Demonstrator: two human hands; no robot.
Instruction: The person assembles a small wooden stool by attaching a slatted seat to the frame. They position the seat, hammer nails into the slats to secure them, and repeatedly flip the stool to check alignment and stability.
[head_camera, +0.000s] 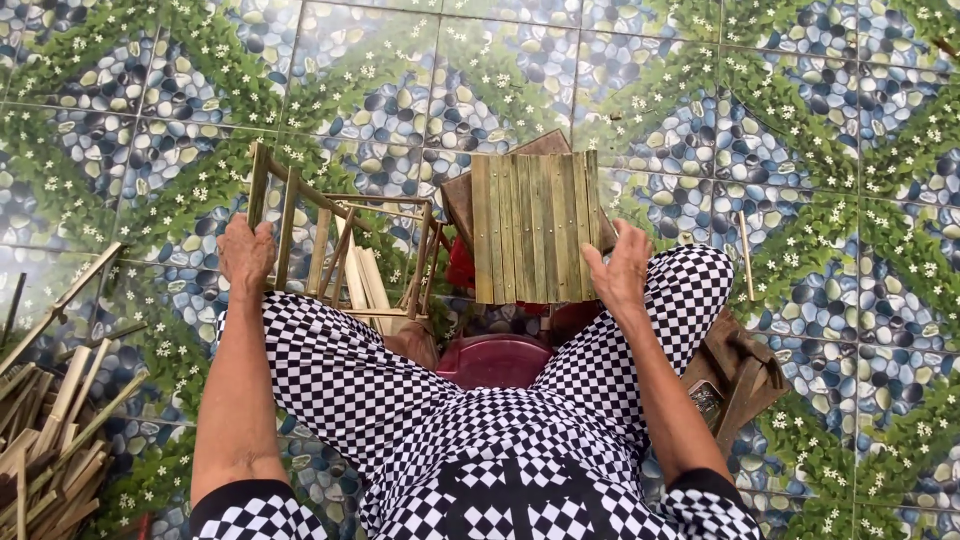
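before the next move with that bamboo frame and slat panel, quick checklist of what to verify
1. Left hand on the bamboo frame: ok, it rests on the frame's left side.
2. Right hand on the slat panel: ok, fingers at its right edge.
3. Panel slats lying flush side by side: ok.
4. Frame joints tight: cannot tell.
5. Spare bamboo strips nearby: ok, piled on the floor at left.
6. Loose stick apart from the panel: ok.

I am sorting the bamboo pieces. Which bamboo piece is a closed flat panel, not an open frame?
The slatted panel at the right hand; the frame at the left hand has gaps.
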